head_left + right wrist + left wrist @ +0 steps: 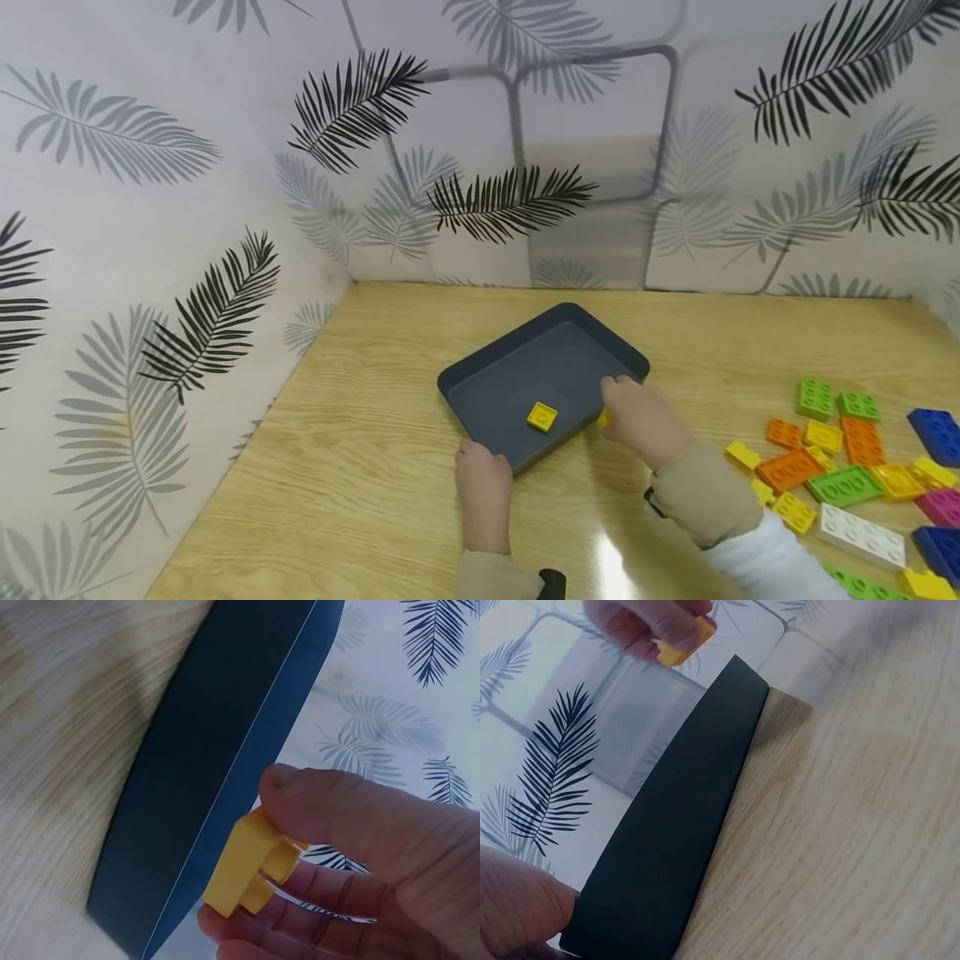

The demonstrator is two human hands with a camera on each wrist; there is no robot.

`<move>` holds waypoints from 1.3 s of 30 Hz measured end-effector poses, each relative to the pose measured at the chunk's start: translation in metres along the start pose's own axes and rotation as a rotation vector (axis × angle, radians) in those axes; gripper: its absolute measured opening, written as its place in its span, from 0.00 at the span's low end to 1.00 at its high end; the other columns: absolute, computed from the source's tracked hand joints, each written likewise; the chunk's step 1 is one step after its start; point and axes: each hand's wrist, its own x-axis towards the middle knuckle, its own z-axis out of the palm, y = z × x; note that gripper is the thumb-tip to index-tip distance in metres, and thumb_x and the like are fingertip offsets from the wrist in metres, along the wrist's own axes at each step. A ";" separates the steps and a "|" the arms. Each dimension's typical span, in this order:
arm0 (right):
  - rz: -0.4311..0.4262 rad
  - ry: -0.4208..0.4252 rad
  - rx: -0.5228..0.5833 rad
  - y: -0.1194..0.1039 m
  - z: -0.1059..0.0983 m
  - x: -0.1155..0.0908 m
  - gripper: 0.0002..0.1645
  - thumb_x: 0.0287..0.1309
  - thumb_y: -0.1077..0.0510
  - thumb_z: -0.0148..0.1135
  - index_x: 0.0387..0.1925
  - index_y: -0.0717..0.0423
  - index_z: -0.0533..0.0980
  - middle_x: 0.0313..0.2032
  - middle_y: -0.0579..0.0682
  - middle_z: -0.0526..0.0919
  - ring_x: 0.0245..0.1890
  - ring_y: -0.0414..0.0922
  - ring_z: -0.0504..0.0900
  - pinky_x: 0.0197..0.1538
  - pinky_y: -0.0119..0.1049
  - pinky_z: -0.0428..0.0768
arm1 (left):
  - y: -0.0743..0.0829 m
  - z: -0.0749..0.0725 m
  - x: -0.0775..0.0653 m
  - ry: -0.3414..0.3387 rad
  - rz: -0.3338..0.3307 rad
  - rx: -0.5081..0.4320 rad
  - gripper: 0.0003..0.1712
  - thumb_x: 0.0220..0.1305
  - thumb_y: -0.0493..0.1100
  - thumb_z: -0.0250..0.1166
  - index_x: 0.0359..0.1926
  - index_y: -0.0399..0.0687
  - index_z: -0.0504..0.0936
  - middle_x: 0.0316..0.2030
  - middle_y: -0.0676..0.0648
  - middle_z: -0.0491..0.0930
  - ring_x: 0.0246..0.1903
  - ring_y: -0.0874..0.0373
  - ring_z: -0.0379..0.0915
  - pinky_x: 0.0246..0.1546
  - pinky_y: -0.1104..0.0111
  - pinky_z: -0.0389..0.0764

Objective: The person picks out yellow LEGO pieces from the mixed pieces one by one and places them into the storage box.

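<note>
The right hand (641,421) pinched a small yellow brick (244,866) between thumb and fingers at the dark tray's (480,387) right rim (another yellow brick (542,416) lay inside), while the left hand (482,483) gripped the tray's near corner on the wooden table (360,467).

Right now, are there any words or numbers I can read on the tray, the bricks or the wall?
None: no word, number, label or brand can be read in any view.
The dark tray is plain.
The small yellow brick that the right hand pinches shows only studs, as does the yellow brick in the tray.
The loose bricks on the table are too small to show any stamped marks.
The wall has only leaf patterns.
</note>
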 end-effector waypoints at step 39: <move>-0.163 -0.008 -0.120 -0.074 0.062 0.056 0.22 0.41 0.61 0.72 0.41 0.61 0.75 0.35 0.57 0.79 0.30 0.54 0.80 0.28 0.47 0.77 | -0.002 -0.004 -0.004 0.071 0.081 -0.031 0.20 0.51 0.28 0.59 0.44 0.17 0.65 0.31 0.33 0.69 0.31 0.41 0.72 0.32 0.56 0.75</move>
